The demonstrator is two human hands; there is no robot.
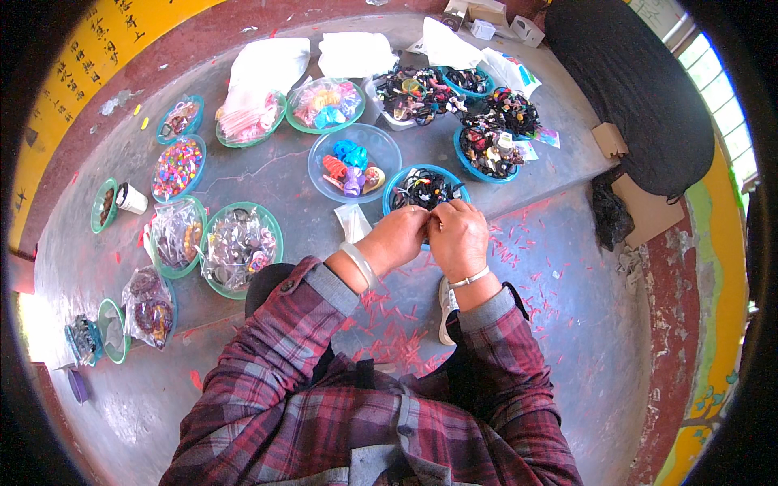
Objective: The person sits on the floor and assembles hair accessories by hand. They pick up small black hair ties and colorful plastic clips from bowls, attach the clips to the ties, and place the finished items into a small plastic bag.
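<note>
Pinching by a blue basin (386, 194), left hand (397, 237) and right hand (459, 240), grip closed, anything held unclear.

Clear lane at left, crowding straight ahead
Bare grey surface (275, 182) leaves a hand's passage between the green bowl (280, 243) and clear bowl (382, 150); a white packet (353, 223) stands at its near right end. A blue bowl (465, 191) blocks the way just beyond the fingers (444, 215); rightward, flat red scraps (509, 245) lie low.
</note>
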